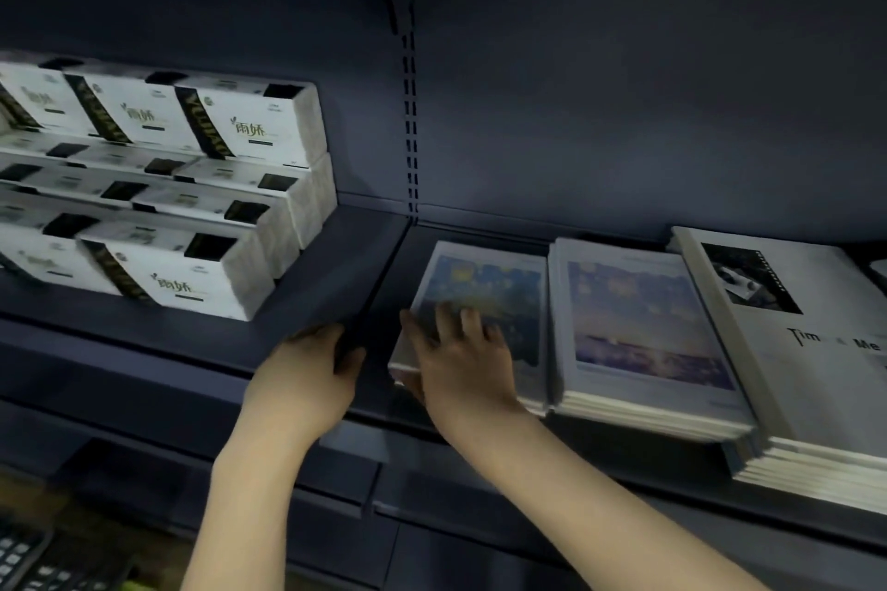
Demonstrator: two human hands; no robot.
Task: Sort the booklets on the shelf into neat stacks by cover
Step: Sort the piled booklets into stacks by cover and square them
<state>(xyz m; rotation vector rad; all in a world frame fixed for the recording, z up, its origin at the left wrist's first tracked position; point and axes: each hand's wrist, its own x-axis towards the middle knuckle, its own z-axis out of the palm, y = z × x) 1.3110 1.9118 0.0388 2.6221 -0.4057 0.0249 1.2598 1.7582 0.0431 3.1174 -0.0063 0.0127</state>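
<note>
Three stacks of booklets lie side by side on the dark shelf (336, 264). The left stack (499, 283) has a blue starry painting on its cover. The middle stack (643, 326) shows a purple sunset scene. The right stack (806, 350) is grey with a black-and-white photo and dark lettering. My right hand (461, 360) grips the front left corner of the starry stack, fingers on top and thumb at its edge. My left hand (307, 374) rests curled on the bare shelf just left of that stack, holding nothing.
White tissue packs (201, 187) with black and gold bands are piled in several tiers on the left half of the shelf. A slotted upright (410, 110) divides the back panel. Another shelf hangs overhead. A keyboard (24, 557) shows at the bottom left.
</note>
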